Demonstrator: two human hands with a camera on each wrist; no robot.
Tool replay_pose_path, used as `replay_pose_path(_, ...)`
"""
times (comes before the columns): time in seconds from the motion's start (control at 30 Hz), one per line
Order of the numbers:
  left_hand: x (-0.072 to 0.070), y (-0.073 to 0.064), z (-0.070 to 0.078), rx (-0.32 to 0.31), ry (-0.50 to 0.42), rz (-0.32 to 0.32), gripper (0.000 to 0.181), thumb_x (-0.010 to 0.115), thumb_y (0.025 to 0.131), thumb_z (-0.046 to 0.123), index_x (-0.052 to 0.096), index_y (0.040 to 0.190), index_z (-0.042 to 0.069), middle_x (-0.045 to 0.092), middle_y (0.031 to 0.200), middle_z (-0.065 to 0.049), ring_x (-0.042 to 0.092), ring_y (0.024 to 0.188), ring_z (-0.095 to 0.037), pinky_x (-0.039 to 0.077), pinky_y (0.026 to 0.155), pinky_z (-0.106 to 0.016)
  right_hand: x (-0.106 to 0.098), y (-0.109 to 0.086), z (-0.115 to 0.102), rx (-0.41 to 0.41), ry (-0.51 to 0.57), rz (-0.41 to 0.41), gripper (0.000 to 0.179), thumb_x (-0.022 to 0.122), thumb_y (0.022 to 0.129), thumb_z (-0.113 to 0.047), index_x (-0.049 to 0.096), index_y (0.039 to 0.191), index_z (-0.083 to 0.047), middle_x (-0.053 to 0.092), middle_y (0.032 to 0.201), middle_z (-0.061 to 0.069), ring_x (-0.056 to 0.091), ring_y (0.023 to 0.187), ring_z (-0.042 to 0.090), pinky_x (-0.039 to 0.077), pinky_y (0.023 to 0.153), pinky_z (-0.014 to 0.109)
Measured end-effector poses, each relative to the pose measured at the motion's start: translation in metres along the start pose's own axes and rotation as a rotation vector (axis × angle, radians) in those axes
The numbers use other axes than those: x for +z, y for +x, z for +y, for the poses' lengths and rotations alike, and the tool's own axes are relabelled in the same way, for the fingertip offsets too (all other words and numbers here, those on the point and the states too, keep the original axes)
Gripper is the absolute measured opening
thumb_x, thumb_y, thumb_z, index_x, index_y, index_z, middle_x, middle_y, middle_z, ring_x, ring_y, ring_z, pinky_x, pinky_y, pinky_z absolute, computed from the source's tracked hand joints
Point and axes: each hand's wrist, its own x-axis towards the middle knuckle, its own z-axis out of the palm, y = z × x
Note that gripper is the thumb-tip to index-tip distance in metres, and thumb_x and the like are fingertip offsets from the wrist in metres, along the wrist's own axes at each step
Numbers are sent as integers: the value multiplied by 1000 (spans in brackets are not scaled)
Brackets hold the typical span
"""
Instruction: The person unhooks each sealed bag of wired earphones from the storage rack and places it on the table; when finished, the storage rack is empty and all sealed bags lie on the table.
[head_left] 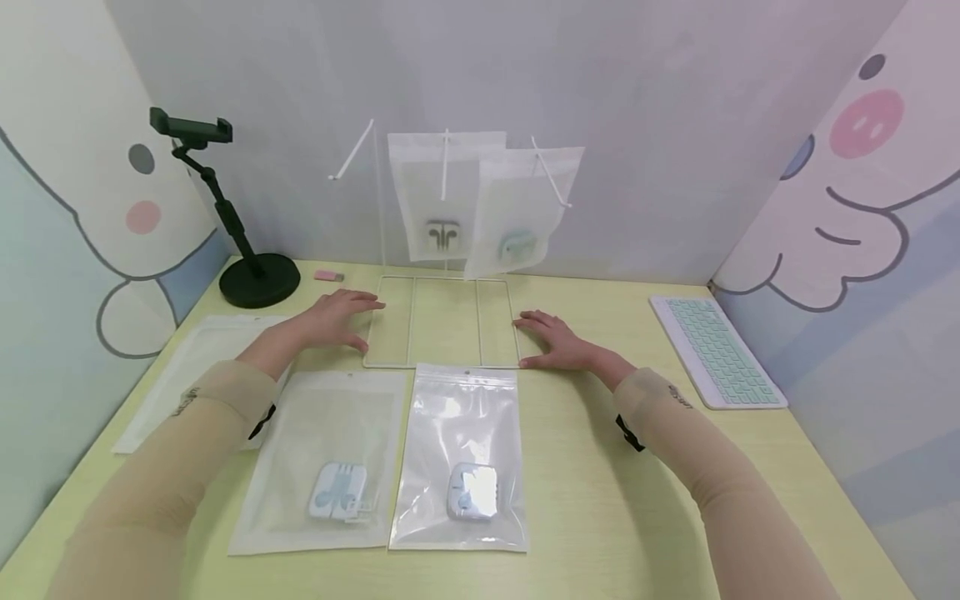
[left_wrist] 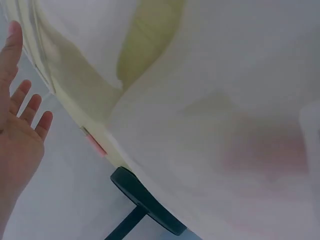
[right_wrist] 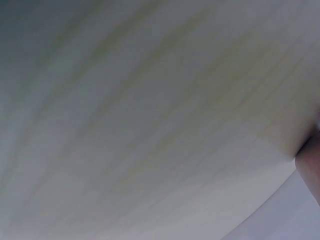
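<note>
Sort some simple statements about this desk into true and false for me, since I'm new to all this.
1. Two white packets hang from the wire rack. True.
2. The left hand and right hand are at opposite sides of the rack's base. True.
3. The left hand holds one of the hanging packets. False: it holds no packet, and its fingers are spread near the base.
4. A small pink item lies near the black stand. True.
5. The black stand has toppled over. False: it stands upright on its round foot.
</note>
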Motion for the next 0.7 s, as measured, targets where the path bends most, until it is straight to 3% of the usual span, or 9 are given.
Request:
replay_pose_path(0.1,4,2,-8,-12,0,-33,80,79,75,31,42,141,3,35,146,-24,30,132,-46,25,99,-69,0,0,0,-3,-7,1,83,66,82,-52,29,148,-18,18,156,10,8,144,36,3,114,56)
replay_pose_path(0.33,12,2,-21,-2,-97,-78,83,76,78,35,38,143,0,31,149,-25,25,136,-44,20,109,-60,1,-1,0,-3,-5,3,83,67,82,-50,29,148,-17,18,156,11,8,144,36,2,114,57)
replay_pose_path(0.7,15,1,-22,-13,-103,-87,89,75,77,44,36,144,-1,28,150,-23,21,137,-45,17,110,-60,-9,-1,-3,8,25,-39,84,67,83,-50,27,149,-15,17,156,12,9,144,34,7,115,54)
